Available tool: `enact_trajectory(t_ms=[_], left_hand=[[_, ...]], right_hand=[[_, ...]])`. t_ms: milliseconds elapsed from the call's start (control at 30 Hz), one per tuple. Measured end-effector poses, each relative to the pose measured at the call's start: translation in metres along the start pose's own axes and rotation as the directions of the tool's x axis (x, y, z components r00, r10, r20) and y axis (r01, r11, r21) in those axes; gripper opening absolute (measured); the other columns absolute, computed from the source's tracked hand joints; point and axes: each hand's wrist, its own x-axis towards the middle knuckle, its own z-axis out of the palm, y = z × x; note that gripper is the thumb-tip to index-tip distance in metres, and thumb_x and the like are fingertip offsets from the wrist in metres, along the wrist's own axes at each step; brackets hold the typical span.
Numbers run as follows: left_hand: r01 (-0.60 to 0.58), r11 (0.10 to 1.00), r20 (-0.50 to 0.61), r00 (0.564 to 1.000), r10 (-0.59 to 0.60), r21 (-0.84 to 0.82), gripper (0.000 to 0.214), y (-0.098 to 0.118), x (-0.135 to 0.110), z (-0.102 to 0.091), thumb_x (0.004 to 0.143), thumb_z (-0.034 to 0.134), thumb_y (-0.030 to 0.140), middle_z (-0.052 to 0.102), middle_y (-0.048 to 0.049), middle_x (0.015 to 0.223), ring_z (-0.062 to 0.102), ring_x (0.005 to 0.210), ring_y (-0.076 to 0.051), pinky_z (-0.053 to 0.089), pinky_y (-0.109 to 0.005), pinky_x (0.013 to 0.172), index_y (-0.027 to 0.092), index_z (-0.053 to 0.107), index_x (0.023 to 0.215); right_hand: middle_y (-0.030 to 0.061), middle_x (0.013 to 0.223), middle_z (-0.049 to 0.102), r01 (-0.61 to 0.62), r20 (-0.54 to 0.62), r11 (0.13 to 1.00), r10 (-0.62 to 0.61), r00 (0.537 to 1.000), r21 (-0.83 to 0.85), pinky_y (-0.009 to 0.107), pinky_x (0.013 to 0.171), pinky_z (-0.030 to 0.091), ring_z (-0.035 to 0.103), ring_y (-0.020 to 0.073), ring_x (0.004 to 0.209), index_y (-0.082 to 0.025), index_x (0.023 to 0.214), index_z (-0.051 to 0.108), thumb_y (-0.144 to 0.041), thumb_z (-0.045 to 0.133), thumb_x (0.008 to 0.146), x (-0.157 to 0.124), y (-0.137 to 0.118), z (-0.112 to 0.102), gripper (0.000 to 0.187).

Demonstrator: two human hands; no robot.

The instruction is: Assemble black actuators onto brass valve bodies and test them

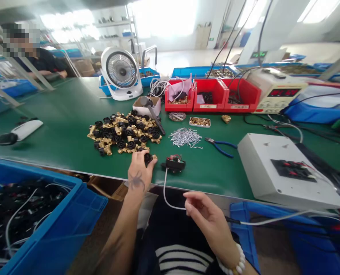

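My left hand (pixel 139 170) rests on the green table's front edge, fingers closed on a black-and-brass fitting (pixel 148 157) at the near side of a pile of such fittings (pixel 124 133). My right hand (pixel 207 217) hangs below the table edge and pinches a white cable (pixel 166 191). That cable runs up to a small black part with red wiring (pixel 174 163) lying on the table just right of my left hand.
Metal clips (pixel 185 136), blue-handled pliers (pixel 221 147), a tray of brass bits (pixel 200 122), red bins (pixel 212 95), a fan (pixel 121 72), a white test box (pixel 284 172) and a meter (pixel 278 91) stand around. Blue crate of cables (pixel 29 217) at left. Another person (pixel 34 57) sits far left.
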Motion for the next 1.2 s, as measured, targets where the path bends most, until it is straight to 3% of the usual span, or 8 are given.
enact_trajectory(t_ms=[100, 233, 367, 633, 800, 933, 1100, 1200], left_hand=[[-0.075, 0.985, -0.158, 0.986, 0.051, -0.154, 0.038, 0.027, -0.022, -0.026, 0.078, 0.079, 0.037, 0.058, -0.0036, 0.097, 0.057, 0.080, -0.015, 0.050, -0.026, 0.070, 0.016, 0.064, 0.106], [-0.201, 0.894, -0.059, 0.979, 0.194, -0.399, 0.039, 0.076, -0.052, -0.048, 0.082, 0.073, 0.049, 0.059, -0.0008, 0.096, 0.056, 0.087, -0.013, 0.049, -0.022, 0.076, 0.019, 0.063, 0.105], [-0.223, 0.803, -0.035, 0.969, 0.245, -0.552, 0.039, 0.104, -0.067, -0.049, 0.085, 0.070, 0.048, 0.058, -0.0015, 0.097, 0.056, 0.092, -0.010, 0.048, -0.018, 0.080, 0.016, 0.063, 0.105], [-0.268, 0.759, -0.034, 0.950, 0.310, -0.593, 0.046, 0.107, -0.071, -0.046, 0.084, 0.072, 0.047, 0.056, -0.0054, 0.102, 0.056, 0.097, -0.012, 0.048, -0.021, 0.085, 0.013, 0.063, 0.113], [-0.273, 0.769, -0.008, 0.944, 0.329, -0.578, 0.048, 0.107, -0.070, -0.046, 0.084, 0.070, 0.050, 0.057, -0.0062, 0.103, 0.056, 0.097, -0.014, 0.050, -0.024, 0.084, 0.014, 0.062, 0.115], [-0.276, 0.762, -0.009, 0.942, 0.335, -0.586, 0.046, 0.107, -0.070, -0.045, 0.084, 0.073, 0.046, 0.056, -0.0055, 0.103, 0.056, 0.098, -0.014, 0.049, -0.024, 0.085, 0.015, 0.062, 0.116], [-0.240, 0.745, 0.031, 0.943, 0.330, -0.622, 0.039, 0.108, -0.071, -0.046, 0.085, 0.073, 0.038, 0.056, -0.0054, 0.104, 0.055, 0.099, -0.016, 0.049, -0.027, 0.086, 0.019, 0.059, 0.116], [-0.212, 0.706, 0.044, 0.945, 0.325, -0.676, 0.015, 0.110, -0.070, -0.047, 0.089, 0.065, 0.024, 0.055, -0.0042, 0.097, 0.054, 0.094, -0.014, 0.048, -0.027, 0.083, 0.016, 0.059, 0.101]], right_hand=[[-0.0002, 0.101, 0.065, 0.020, -0.005, 0.985, -0.020, 1.000, 0.173, 0.015, 0.076, 0.051, 0.060, 0.0071, 0.081, -0.032, 0.120, 0.065, -0.029, 0.070, 0.091, 0.001, -0.006, 0.002, 0.030], [0.0003, 0.124, 0.061, -0.029, 0.071, 0.888, -0.005, 0.997, 0.459, 0.018, 0.087, 0.052, 0.062, 0.0077, 0.093, -0.039, 0.134, 0.057, -0.033, 0.073, 0.089, 0.000, -0.015, 0.005, 0.048], [-0.0006, 0.120, 0.065, -0.023, 0.056, 0.826, -0.011, 0.998, 0.564, 0.017, 0.097, 0.048, 0.061, 0.0096, 0.109, -0.036, 0.128, 0.063, -0.027, 0.074, 0.088, -0.004, -0.019, 0.002, 0.042], [-0.0048, 0.113, 0.067, -0.030, 0.042, 0.773, 0.004, 0.999, 0.634, 0.014, 0.084, 0.052, 0.065, 0.0067, 0.090, -0.036, 0.124, 0.066, -0.018, 0.071, 0.090, -0.008, -0.020, -0.001, 0.039], [-0.0040, 0.113, 0.067, -0.051, 0.035, 0.764, 0.038, 0.999, 0.643, 0.015, 0.085, 0.052, 0.065, 0.0090, 0.098, -0.036, 0.122, 0.066, -0.016, 0.072, 0.088, -0.008, -0.023, -0.001, 0.040], [-0.0044, 0.108, 0.067, -0.043, 0.024, 0.786, 0.035, 0.999, 0.616, 0.021, 0.090, 0.053, 0.065, 0.0083, 0.085, -0.038, 0.121, 0.067, -0.022, 0.074, 0.087, -0.008, -0.024, -0.003, 0.038], [0.0001, 0.110, 0.067, -0.054, -0.039, 0.844, 0.088, 0.995, 0.534, 0.032, 0.093, 0.054, 0.065, 0.0147, 0.089, -0.036, 0.121, 0.066, -0.038, 0.080, 0.081, -0.011, -0.023, -0.004, 0.043], [0.0008, 0.115, 0.066, -0.064, -0.020, 0.848, 0.088, 0.996, 0.525, 0.032, 0.098, 0.052, 0.063, 0.0159, 0.103, -0.034, 0.119, 0.066, -0.033, 0.077, 0.085, -0.011, -0.022, -0.003, 0.036]])
